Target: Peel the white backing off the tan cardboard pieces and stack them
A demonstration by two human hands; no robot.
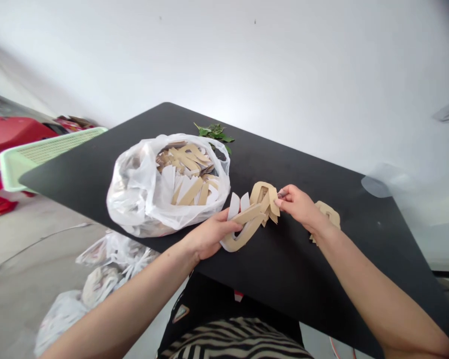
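My left hand [209, 233] grips the near end of a bundle of tan and white cardboard cut-out strips [252, 214] just above the black table [284, 259]. My right hand [298, 204] pinches the far end of the same bundle with its fingertips. A clear plastic bag [142, 199] full of similar tan and white cut-outs sits open on the table to the left of my hands. A small stack of tan cut-outs [331, 214] lies behind my right wrist.
A sprig of green leaves [215, 132] lies at the table's far edge. A pale green basket [41, 149] and red plastic stools [7, 137] stand to the left. More plastic bags [108, 259] sit on the floor below the table.
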